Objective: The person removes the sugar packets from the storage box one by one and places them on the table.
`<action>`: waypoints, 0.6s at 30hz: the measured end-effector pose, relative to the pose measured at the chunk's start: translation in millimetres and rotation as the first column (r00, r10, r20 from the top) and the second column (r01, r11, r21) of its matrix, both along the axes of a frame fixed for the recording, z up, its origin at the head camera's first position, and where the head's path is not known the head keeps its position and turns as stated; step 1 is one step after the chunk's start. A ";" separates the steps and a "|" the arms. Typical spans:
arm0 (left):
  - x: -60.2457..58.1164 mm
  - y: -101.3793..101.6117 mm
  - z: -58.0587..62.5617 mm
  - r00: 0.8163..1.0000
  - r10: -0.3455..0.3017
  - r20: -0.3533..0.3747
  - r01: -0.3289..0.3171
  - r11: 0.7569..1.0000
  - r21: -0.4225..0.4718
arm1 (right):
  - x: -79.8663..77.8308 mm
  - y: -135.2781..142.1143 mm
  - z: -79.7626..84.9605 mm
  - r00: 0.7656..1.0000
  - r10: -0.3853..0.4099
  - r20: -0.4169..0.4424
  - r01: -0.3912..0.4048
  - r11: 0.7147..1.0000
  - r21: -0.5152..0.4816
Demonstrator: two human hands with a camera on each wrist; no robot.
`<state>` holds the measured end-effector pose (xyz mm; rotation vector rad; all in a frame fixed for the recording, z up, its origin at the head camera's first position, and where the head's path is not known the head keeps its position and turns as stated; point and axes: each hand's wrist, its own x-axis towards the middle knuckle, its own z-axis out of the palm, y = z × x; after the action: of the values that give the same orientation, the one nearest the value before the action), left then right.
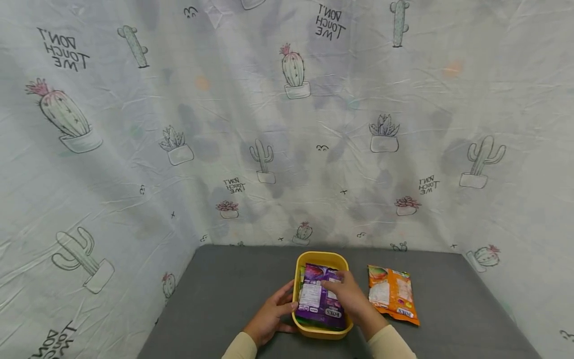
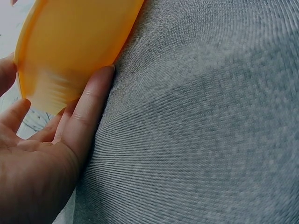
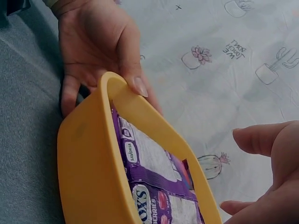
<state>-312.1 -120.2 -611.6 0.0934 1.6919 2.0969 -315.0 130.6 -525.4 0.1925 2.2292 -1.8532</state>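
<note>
On the table stands a yellow plastic tub (image 1: pixel 322 257). Inside lies a purple candy packet (image 1: pixel 318 301) marked Fox's and berries, with a green edge (image 1: pixel 301 279) showing beneath it. My left hand (image 1: pixel 273 311) holds the tub's left side: the thumb lies at the rim and the other fingers spread along the outer wall, as the left wrist view shows. Over the tub's right side hovers my right hand (image 1: pixel 347 294), close above the purple packet in the head view. Its thumb (image 3: pixel 257 139) and fingers stand apart, with nothing between them in the right wrist view.
To the right of the tub an orange candy packet (image 1: pixel 393 294) lies flat on the grey table (image 1: pixel 242 274). A pale curtain (image 1: pixel 314 199) printed with cactus drawings stands behind the table and along its sides.
</note>
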 end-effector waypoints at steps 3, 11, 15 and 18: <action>0.1 0.3 -0.4 1.000 0.000 0.000 0.000 1.000 0.000 | -0.2 -1.8 -2.5 1.000 0.001 -0.008 -0.001 1.000 0.020; 0.0 -1.3 -0.8 1.000 -0.003 -0.005 0.003 1.000 -0.002 | -1.3 -3.5 -4.8 1.000 0.005 -0.015 -0.004 1.000 0.009; 0.0 -1.6 -0.2 1.000 -0.007 -0.010 0.007 1.000 -0.001 | -2.5 -3.9 -7.2 1.000 0.007 -0.020 -0.007 1.000 0.010; 0.4 -1.8 0.6 1.000 -0.008 -0.009 0.008 1.000 0.002 | -3.0 -3.3 -7.4 1.000 0.004 -0.018 -0.004 1.000 0.013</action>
<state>-311.7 -122.0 -611.0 0.1102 1.6927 2.0955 -318.0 127.2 -532.8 0.1740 2.2523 -1.8467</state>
